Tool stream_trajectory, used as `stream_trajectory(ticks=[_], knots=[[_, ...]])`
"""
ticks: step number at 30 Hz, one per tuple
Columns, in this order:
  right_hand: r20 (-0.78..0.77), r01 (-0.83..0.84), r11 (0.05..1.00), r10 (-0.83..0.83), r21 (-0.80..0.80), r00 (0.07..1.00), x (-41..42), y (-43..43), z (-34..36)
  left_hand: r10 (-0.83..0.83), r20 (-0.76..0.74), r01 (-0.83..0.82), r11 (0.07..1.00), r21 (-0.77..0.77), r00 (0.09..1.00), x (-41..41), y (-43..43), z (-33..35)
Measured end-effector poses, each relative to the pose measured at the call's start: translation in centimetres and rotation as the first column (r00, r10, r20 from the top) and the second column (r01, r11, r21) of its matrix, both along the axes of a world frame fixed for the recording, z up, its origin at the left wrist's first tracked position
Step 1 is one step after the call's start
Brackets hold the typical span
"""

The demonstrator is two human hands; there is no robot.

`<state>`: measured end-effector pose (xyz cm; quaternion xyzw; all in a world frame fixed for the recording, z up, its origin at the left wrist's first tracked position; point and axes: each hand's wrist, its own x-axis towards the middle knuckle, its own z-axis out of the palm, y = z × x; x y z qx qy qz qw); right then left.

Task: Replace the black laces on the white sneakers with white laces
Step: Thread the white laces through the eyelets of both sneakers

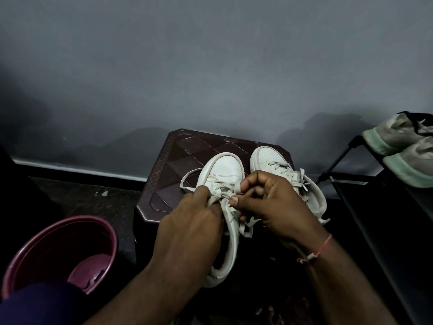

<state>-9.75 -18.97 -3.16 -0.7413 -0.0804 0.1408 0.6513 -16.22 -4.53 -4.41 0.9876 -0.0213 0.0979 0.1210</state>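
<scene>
**Lacing of the left white sneaker, head view.** Two white sneakers stand side by side on a dark brown plastic stool [178,151], against the far wall. I see the left sneaker [225,170] under both hands and the right sneaker [267,156] just beside it, touching or nearly so.

**Hands.** My left hand [192,221] has its fingers curled over the tongue area and pinches the white lace [215,198]. My right hand [274,202] pinches the same lace between thumb and curled fingers, just beside the left hand. A slack loop of the lace trails off to the left over the stool.

**Handling.** I judge the lace flat, soft and limp. It holds no shape, so it is best pinched close to its tip or right at the eyelet. The sneaker looks light, with a stiff sole and a pliable upper, and would shift unless steadied at the eyelet rows.

**Orientation.** Both sneakers have their long axis running near to far, toes toward the wall and heels toward me. The right one splays slightly to the right.

**Progress.** No black lace shows on either sneaker, and the right one carries white laces [302,177].

**Surroundings.** A maroon bucket [30,249] sits near left, and a shoe rack [333,163] stands to the right.
</scene>
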Motion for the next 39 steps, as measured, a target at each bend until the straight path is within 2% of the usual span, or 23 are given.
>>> stream_trajectory(ticks=[3, 5, 9, 16, 20, 25, 28, 30, 33, 35, 37, 39], knots=[[0.034, 0.009, 0.999, -0.007, -0.047, 0.999, 0.1, 0.4, 0.0, -0.006, 0.077, 0.016, 0.991, -0.133, 0.997, 0.3, 0.3, -0.5], [0.059, 0.039, 0.997, -0.035, -0.060, 0.998, 0.2, 0.6, -0.1, -0.010, 0.120, 0.030, 0.986, -0.163, 0.993, 0.5, 0.4, -1.0], [-0.016, 0.075, 0.997, -0.074, 0.020, 0.997, 0.3, 0.6, -0.5, -0.004, 0.117, 0.040, 0.953, -0.301, 0.993, 1.1, 0.4, -1.7], [-0.076, 0.035, 0.999, -0.032, 0.039, 0.997, 0.7, 0.9, -1.1, 0.062, 0.085, -0.035, 0.956, -0.291, 0.994, 2.5, 0.2, -1.3], [-0.031, 0.049, 0.998, -0.049, -0.025, 0.998, 0.6, 1.1, -1.5, -0.003, 0.115, 0.044, 0.933, -0.357, 0.993, 3.2, 0.5, -1.4], [-0.023, 0.170, 0.960, -0.179, -0.224, 0.984, 1.3, 2.1, -2.2, -0.059, 0.179, 0.131, 0.895, -0.427, 0.982, 3.1, 0.8, -1.6], [-0.192, 0.297, 0.954, -0.301, -0.048, 0.934, 4.2, 2.9, -1.7, -0.100, 0.180, 0.169, 0.888, -0.427, 0.979, 3.2, 0.9, -1.5], [-0.247, 0.396, 0.918, -0.379, 0.021, 0.892, 6.9, 3.3, -1.2, -0.123, 0.169, 0.182, 0.899, -0.399, 0.978, 3.3, 0.9, -1.6], [-0.178, 0.435, 0.900, -0.429, -0.008, 0.885, 10.8, 4.2, -0.5, -0.133, 0.166, 0.191, 0.892, -0.409, 0.977, 3.2, 1.0, -1.8], [-0.085, 0.383, 0.923, -0.384, -0.026, 0.919, 12.3, 5.0, 0.8, -0.145, 0.172, 0.207, 0.875, -0.438, 0.974, 3.2, 1.0, -1.9], [0.032, 0.250, 0.968, -0.249, -0.012, 0.968, 12.3, 5.6, 2.5, -0.140, 0.185, 0.215, 0.848, -0.485, 0.973, 3.3, 1.0, -2.1], [0.178, 0.058, 0.986, -0.030, -0.156, 0.983, 10.9, 5.4, 3.7, -0.118, 0.196, 0.206, 0.824, -0.527, 0.974, 3.3, 0.9, -2.1]])
